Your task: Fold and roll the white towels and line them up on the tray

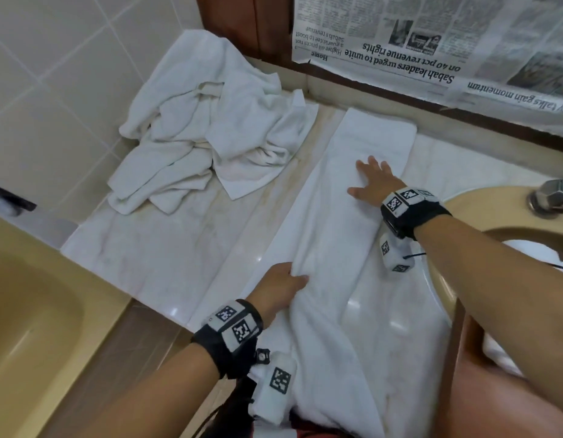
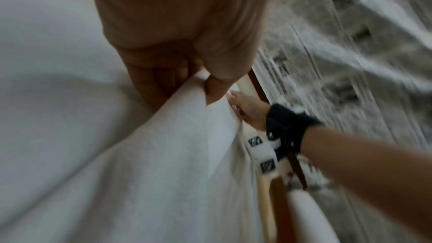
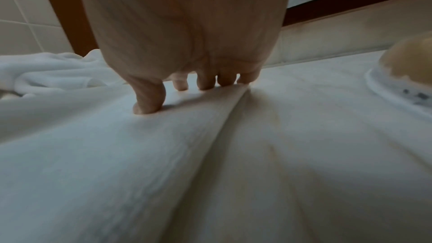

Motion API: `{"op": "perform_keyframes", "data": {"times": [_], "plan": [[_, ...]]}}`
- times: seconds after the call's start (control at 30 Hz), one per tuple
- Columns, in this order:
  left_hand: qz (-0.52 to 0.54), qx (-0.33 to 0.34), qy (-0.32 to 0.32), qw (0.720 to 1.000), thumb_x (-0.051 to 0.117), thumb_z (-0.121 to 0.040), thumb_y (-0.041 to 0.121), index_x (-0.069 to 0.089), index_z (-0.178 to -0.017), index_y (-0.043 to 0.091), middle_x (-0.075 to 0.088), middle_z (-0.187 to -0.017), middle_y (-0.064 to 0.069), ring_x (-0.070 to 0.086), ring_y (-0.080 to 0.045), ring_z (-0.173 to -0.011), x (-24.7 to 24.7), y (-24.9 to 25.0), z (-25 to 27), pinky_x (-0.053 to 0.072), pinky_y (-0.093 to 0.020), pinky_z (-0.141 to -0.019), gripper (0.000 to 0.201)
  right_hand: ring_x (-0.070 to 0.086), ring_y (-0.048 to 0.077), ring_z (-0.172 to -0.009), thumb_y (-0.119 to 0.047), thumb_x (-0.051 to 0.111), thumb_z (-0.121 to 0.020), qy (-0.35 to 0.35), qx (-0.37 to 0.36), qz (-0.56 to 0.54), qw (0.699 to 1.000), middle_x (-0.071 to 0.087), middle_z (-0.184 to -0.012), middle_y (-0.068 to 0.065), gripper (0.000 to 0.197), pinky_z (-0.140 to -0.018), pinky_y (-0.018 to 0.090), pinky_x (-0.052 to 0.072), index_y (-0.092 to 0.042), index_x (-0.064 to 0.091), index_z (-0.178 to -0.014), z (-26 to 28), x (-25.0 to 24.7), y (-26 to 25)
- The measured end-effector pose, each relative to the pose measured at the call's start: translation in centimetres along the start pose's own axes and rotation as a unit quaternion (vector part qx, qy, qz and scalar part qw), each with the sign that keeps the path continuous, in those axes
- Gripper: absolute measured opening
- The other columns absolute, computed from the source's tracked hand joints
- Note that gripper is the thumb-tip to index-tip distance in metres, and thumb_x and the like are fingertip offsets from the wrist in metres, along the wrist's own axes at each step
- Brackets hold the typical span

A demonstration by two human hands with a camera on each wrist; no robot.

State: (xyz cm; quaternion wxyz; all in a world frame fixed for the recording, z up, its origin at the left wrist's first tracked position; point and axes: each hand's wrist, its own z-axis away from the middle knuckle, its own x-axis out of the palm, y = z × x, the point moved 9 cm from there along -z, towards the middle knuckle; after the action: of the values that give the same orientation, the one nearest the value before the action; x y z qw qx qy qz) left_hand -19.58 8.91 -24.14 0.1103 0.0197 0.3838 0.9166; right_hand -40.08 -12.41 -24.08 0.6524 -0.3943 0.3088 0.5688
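towel (image 1: 337,222) lies lengthwise on marble counter (image 1: 153,257), r hand (image 1: 373,181) flat, fingers spread, pinning far half so it won't slide, l hand (image 1: 281,284) pinching near edge to fold over (tray not in view).

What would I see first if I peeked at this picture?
First you'd see a long white towel stretched along the marble counter, with the right hand pressing flat on its far part and the left hand pinching its near edge. Next, a crumpled heap of white towels sits in the far left corner, and an upside-down newspaper hangs behind the counter.
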Motion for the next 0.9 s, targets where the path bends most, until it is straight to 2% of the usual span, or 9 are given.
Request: {"op": "perform_keyframes", "data": {"times": [0.07,0.1,0.2,0.27,0.4,0.5,0.6,0.77,0.9], "plan": [[0.097,-0.007,0.023,0.995,0.055,-0.097,0.011,0.064,-0.116,0.004,0.07,-0.111,-0.013,0.067,-0.03,-0.103,-1.7,-0.1,0.1,0.054,-0.039,-0.089,0.023,-0.006,0.024,-0.149,-0.047,0.049,-0.096,-0.006,0.005,-0.001,1.0,-0.01,-0.162,-0.004,0.077,-0.118,0.051,0.015,-0.028,0.003,-0.154,-0.3,-0.2,-0.1],[0.115,-0.003,0.047,0.992,0.055,-0.096,0.01,0.064,-0.116,0.003,0.071,-0.109,-0.014,0.067,-0.031,-0.1,-2.8,-0.1,-0.1,0.055,-0.04,-0.087,0.023,-0.006,0.025,-0.149,-0.046,0.049,-0.096,-0.005,0.007,-0.002,1.0,-0.01,-0.162,-0.003,0.077,-0.117,0.052,0.015,-0.027,0.003,-0.154,-0.4,-0.2,-0.2],[0.063,-0.009,0.099,0.993,0.057,-0.094,0.009,0.066,-0.107,0.006,0.069,-0.093,-0.009,0.065,-0.022,-0.075,-5.0,-0.2,0.3,0.052,-0.023,-0.059,0.016,-0.006,0.025,-0.149,-0.046,0.048,-0.096,0.004,0.017,0.002,1.0,-0.01,-0.162,-0.003,0.076,-0.117,0.052,0.017,-0.027,0.003,-0.154,-0.7,-0.2,-0.2],[-0.01,-0.027,0.105,0.994,0.063,-0.091,0.019,0.063,-0.103,0.015,0.065,-0.099,-0.006,0.062,-0.017,-0.079,-5.3,-1.0,0.8,0.051,-0.024,-0.064,0.012,-0.005,0.025,-0.149,-0.046,0.047,-0.096,0.012,0.019,0.01,1.0,-0.009,-0.162,-0.003,0.075,-0.116,0.052,0.018,-0.027,0.003,-0.154,-0.8,-0.3,-0.3],[-0.167,-0.036,0.1,0.98,0.071,-0.074,0.06,0.044,-0.127,0.025,0.058,-0.118,0.0,0.059,-0.018,-0.104,-3.9,-1.3,1.5,0.049,-0.03,-0.088,0.069,-0.003,0.025,-0.149,-0.046,0.044,-0.097,0.025,0.029,0.027,0.999,-0.008,-0.162,-0.004,0.072,-0.114,0.053,0.021,-0.029,0.003,-0.154,-0.7,-0.7,-0.4],[-0.258,-0.022,0.087,0.962,0.071,-0.07,0.064,0.021,-0.145,0.02,0.048,-0.136,-0.001,0.051,-0.023,-0.121,-1.8,-0.7,0.9,0.044,-0.031,-0.095,0.1,0.004,0.029,-0.147,-0.042,0.041,-0.099,0.038,0.034,0.044,0.998,-0.003,-0.161,0.004,0.065,-0.112,0.052,0.026,-0.026,0.009,-0.153,0.0,-0.8,-1.3],[-0.319,0.004,0.107,0.942,0.073,-0.075,0.049,0.018,-0.143,0.017,0.046,-0.136,-0.006,0.051,-0.028,-0.12,-1.4,0.1,-0.1,0.045,-0.036,-0.094,0.093,0.008,0.031,-0.146,-0.046,0.041,-0.097,0.046,0.01,0.033,0.998,0.0,-0.16,0.01,0.062,-0.111,0.051,0.027,-0.022,0.018,-0.149,1.4,0.5,-3.2],[-0.335,0.037,0.096,0.937,0.072,-0.075,0.041,0.026,-0.139,0.02,0.049,-0.129,-0.005,0.053,-0.025,-0.114,-3.2,2.3,-1.6,0.046,-0.035,-0.092,0.082,-0.011,0.03,-0.148,-0.067,0.035,-0.091,-0.021,-0.017,0.038,0.999,-0.018,-0.16,0.004,0.084,-0.117,0.05,0.015,-0.027,-0.004,-0.154,3.1,4.0,-3.3],[-0.327,0.017,0.112,0.938,0.07,-0.073,0.052,0.027,-0.137,0.022,0.046,-0.132,-0.006,0.05,-0.026,-0.117,-5.0,4.1,-3.2,0.045,-0.041,-0.098,0.083,-0.015,0.029,-0.147,-0.068,0.034,-0.091,-0.028,0.003,0.052,0.998,-0.024,-0.159,0.001,0.086,-0.118,0.048,0.01,-0.03,-0.012,-0.152,3.0,3.5,-1.3]]}}
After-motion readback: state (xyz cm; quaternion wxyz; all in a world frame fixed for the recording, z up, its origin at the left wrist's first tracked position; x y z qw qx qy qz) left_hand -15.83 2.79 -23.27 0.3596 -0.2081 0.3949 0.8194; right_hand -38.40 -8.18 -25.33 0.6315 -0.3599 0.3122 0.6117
